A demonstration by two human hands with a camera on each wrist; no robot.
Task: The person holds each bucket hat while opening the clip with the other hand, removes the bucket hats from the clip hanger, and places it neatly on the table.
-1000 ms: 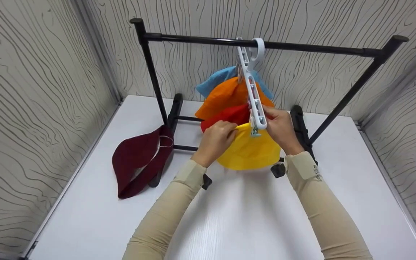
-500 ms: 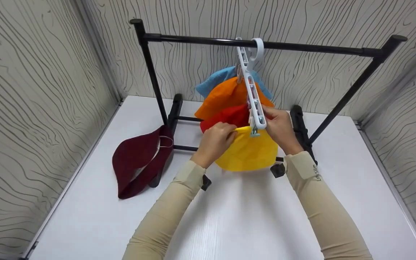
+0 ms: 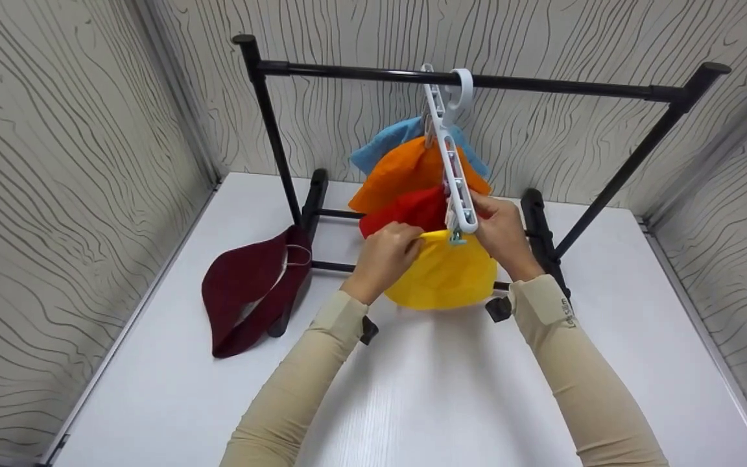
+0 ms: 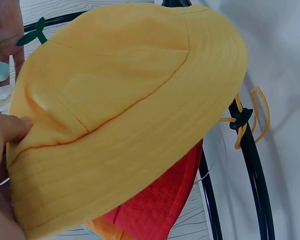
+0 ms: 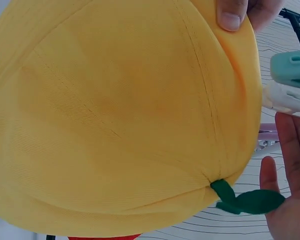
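Note:
Between thumb and fingers, my left hand [image 3: 386, 253] pinches the edge of a yellow bucket hat [image 3: 445, 275], whose green leaf tab [image 5: 257, 201] shows in both wrist views. The hat is just below and behind a teal clip [image 3: 457, 239] at the near end of a white clip hanger [image 3: 454, 155]. Beside that end is my right hand [image 3: 503, 230], its fingers reaching behind the hanger. In the right wrist view those fingers look extended near a white clip [image 5: 290, 98]; whether they touch it is unclear. Red [image 3: 412, 211], orange [image 3: 399, 172] and blue [image 3: 390, 143] hats hang farther back.
A black rack [image 3: 360, 71] carries the hanger on its top bar. On the white table [image 3: 380, 402] a maroon hat [image 3: 244, 285] lies left, against the rack's foot. Patterned panels [image 3: 75, 130] enclose the table at the back and sides.
The yellow hat has shifted slightly down and left along with my left hand, so its top edge sits lower against the teal clip. My right hand stays nearly in place.

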